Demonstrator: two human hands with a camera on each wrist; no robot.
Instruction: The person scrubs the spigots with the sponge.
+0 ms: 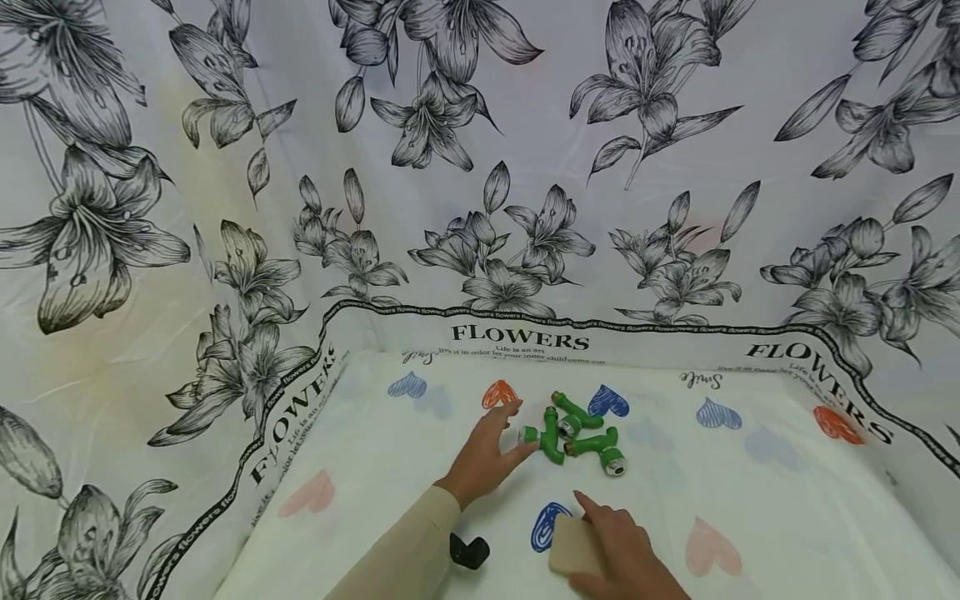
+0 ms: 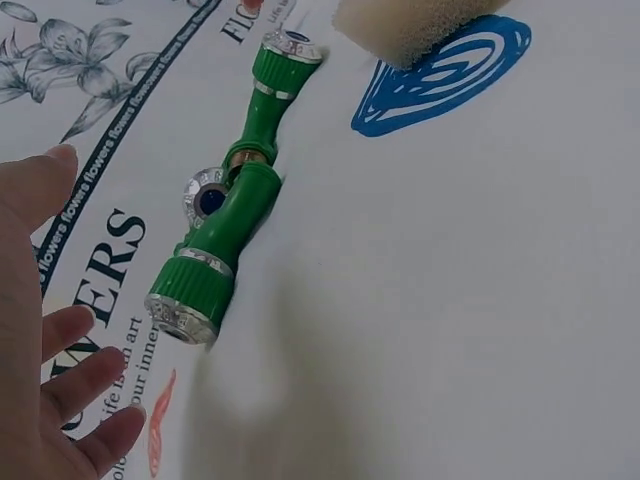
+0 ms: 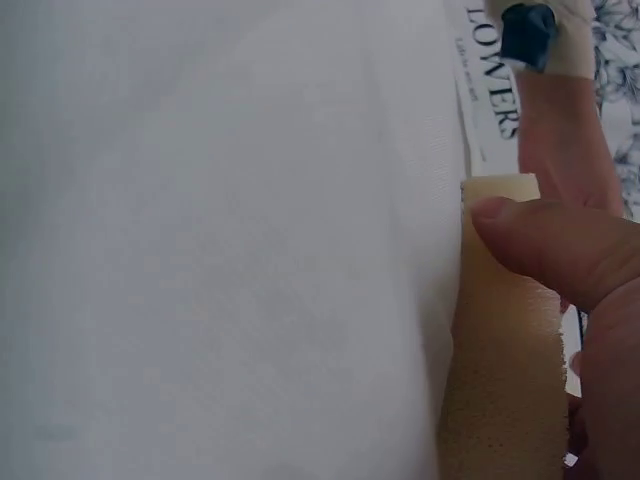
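Note:
Three green taps with silver ends lie grouped on the white cloth: a left tap (image 1: 553,437), a back tap (image 1: 581,411) and a right tap (image 1: 597,446). Beside the left one is my left hand (image 1: 482,457), its fingers spread and nothing held, the thumb reaching toward the silver end. In the left wrist view, a green tap (image 2: 232,215) lies a little way from the fingertips. My right hand (image 1: 624,546) grips a beige sponge (image 1: 573,543) nearer to me. The thumb presses on the sponge (image 3: 505,330) in the right wrist view.
The white cloth (image 1: 390,467) has printed hearts and lettering. Floral fabric (image 1: 517,175) rises behind and at the left side. A small black piece (image 1: 469,552) shows at the left sleeve.

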